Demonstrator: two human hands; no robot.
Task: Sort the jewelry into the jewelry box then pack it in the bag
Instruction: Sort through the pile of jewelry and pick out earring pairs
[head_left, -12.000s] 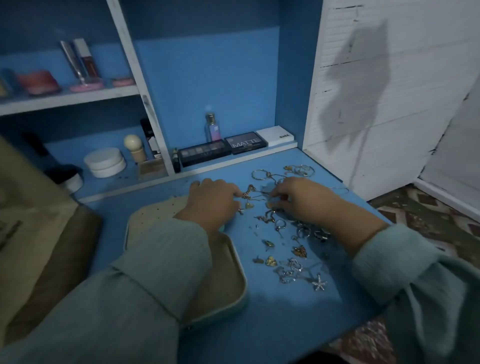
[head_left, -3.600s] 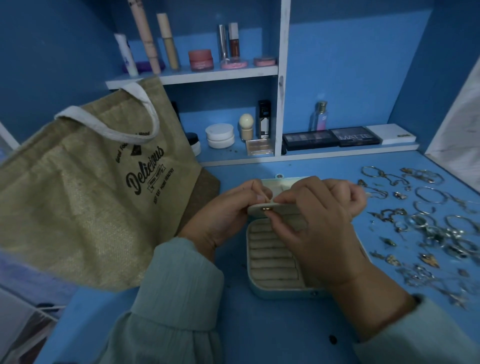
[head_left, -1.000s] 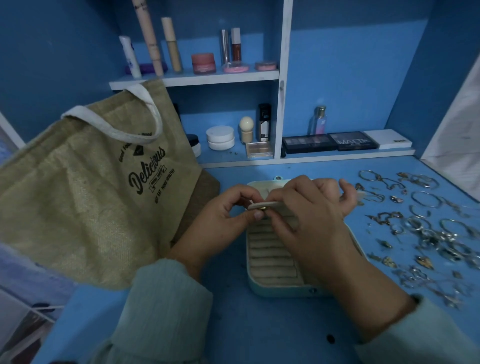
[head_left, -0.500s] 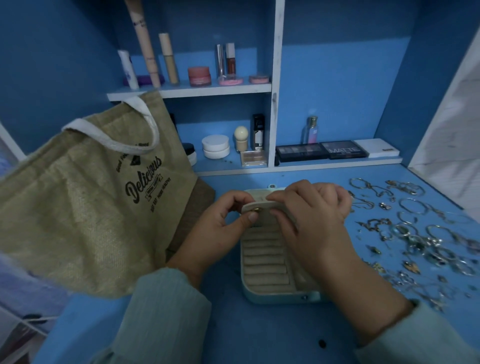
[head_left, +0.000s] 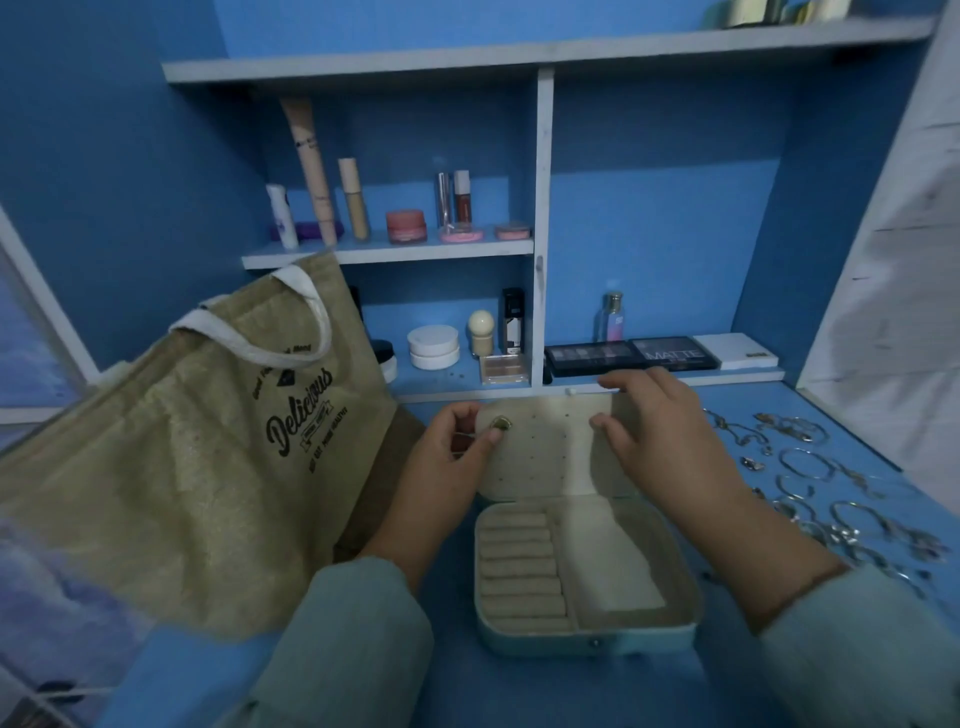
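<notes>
Sorting underway — first earring going onto the lid panel.

Jewelry box (head_left: 587, 582) lying open on the blue table (head_left: 545, 691), perforated lid panel (head_left: 545, 447) tipped back, ring rolls and side compartment apparently bare. Left hand (head_left: 457, 447) pinching the panel's left edge beside a small gold stud (head_left: 500, 424) seated there; right hand (head_left: 660, 431) loosely spread, fingertips touching the panel's right edge. Loose jewelry (head_left: 810, 483) scattered just right of the box — light, tiny, slippery, likely best pinched by rim or post, never dragged. Box likely light and stiff, best closed and gripped by its sides. Jute bag (head_left: 197, 467) slumped soft at left, beside the left hand.
</notes>
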